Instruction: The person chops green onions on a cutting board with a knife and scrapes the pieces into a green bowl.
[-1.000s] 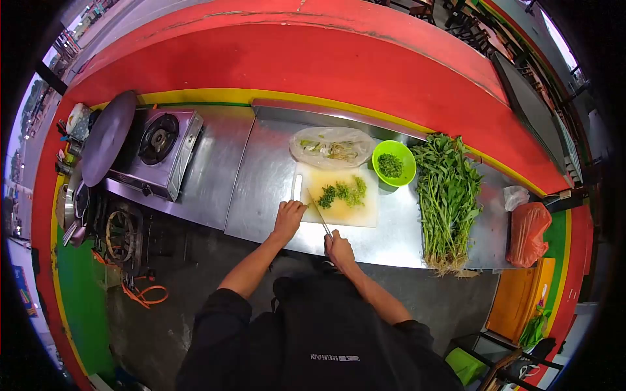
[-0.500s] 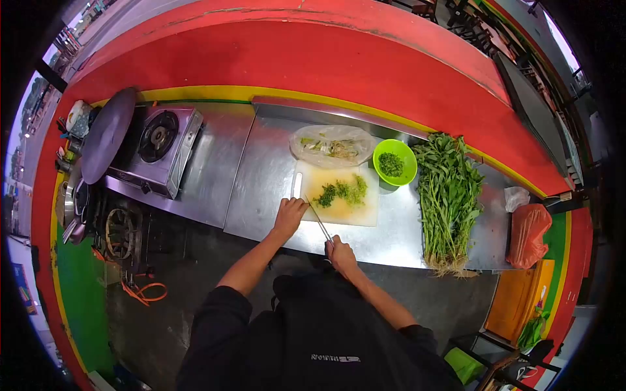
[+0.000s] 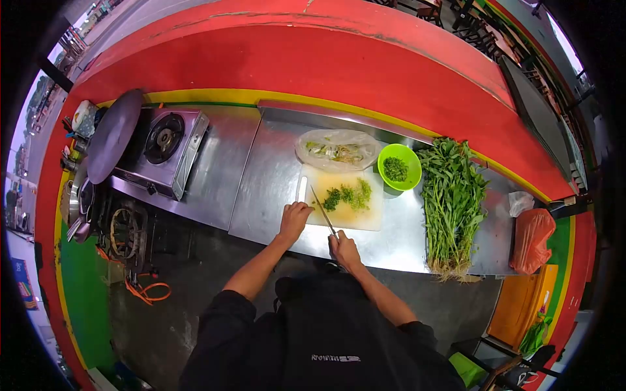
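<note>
My right hand point(image 3: 344, 250) is closed round the handle of a knife point(image 3: 324, 212). The blade points up and to the left over the white cutting board point(image 3: 373, 220). My left hand point(image 3: 297, 218) is at the board's lower left edge, left of the blade. Its fingers are bent together, and whatever they may hold is too small to make out. Chopped green herbs point(image 3: 345, 197) lie on the board in a darker and a paler heap, right of the blade.
Behind the board lies a clear plastic bag point(image 3: 339, 148) of trimmings. A green bowl point(image 3: 414, 171) holds chopped greens. Leafy stalks point(image 3: 450, 202) with roots and a red bag point(image 3: 533, 241) lie to the right. A gas stove point(image 3: 186, 163) and a large wok point(image 3: 116, 137) stand left.
The knife's blade has swung more upright, its tip moving up over the board. My left hand stays near the board's lower left edge. The whole view has shifted slightly.
</note>
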Motion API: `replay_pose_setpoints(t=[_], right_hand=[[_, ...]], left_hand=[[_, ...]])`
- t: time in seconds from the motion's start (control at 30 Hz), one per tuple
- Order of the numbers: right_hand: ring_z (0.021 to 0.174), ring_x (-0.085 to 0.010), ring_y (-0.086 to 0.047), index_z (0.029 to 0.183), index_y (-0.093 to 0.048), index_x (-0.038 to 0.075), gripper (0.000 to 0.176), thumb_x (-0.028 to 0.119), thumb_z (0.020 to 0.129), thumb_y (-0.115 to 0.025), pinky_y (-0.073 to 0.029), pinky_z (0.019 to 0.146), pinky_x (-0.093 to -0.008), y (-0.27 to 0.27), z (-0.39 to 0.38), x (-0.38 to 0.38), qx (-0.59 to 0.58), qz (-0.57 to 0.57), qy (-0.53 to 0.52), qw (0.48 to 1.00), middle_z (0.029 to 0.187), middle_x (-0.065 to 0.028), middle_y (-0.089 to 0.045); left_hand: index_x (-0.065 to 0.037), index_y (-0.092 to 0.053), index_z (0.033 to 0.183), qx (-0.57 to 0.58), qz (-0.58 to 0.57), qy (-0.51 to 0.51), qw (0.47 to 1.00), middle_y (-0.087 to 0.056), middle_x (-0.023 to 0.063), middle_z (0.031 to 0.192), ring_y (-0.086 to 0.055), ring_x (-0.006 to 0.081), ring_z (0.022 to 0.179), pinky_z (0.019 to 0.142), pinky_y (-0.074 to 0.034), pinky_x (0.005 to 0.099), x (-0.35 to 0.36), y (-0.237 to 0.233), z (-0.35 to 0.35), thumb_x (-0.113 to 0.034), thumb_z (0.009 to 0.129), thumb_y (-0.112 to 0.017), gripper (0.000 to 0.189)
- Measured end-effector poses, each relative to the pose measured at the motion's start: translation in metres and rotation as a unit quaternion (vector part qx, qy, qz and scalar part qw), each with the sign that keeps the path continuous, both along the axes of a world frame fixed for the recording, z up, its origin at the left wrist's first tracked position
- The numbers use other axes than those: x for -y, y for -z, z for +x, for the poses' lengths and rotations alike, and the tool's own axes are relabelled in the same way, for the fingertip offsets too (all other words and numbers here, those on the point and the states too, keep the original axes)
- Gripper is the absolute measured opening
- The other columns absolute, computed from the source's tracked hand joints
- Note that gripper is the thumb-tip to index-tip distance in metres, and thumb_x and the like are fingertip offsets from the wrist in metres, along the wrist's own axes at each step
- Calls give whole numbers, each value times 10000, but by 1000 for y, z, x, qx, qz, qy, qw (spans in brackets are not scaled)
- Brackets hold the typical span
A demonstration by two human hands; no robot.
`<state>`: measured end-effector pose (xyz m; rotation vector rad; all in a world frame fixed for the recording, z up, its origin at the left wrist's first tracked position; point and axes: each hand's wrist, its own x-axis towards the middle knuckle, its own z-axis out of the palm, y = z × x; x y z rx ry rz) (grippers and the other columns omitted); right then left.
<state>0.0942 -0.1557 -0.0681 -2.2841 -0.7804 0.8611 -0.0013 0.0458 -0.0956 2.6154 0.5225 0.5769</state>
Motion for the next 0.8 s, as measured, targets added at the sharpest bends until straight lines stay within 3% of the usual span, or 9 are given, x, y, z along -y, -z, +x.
replay_pose_setpoints(t=[0.13,0.37,0.57,0.8], right_hand=[[770,-536,-658,1013,-555,-30,383,352,1024,-539,-504,693,-587,-5,-7,11,-6,4,-9,1000,759,-334,-660],[741,-557,-640,1013,-540,-23,354,331,1025,-547,-501,670,-611,9,-14,11,4,11,-27,1000,742,-339,-651],[686,-520,-667,1054,-510,13,304,316,1028,-527,-536,642,-601,16,-16,-13,92,-26,-47,994,728,-297,-664],[763,-549,-658,1031,-546,-25,369,344,1017,-537,-512,707,-625,3,-8,-16,41,10,-7,999,764,-349,-658]], left_hand=[[-91,-753,1016,14,-40,-21,999,-678,30,937,-636,233,946,826,-425,405,1,6,2,-100,892,-647,163],[-101,-744,1006,26,-10,0,1000,-658,24,918,-623,225,918,810,-422,398,-1,5,2,-102,883,-657,151],[-89,-741,1009,18,10,8,1000,-658,28,921,-622,218,913,808,-424,387,0,5,0,-117,888,-631,166],[-68,-746,1027,31,-28,-2,999,-671,54,946,-631,243,938,822,-437,400,2,0,-4,-69,878,-649,178]])
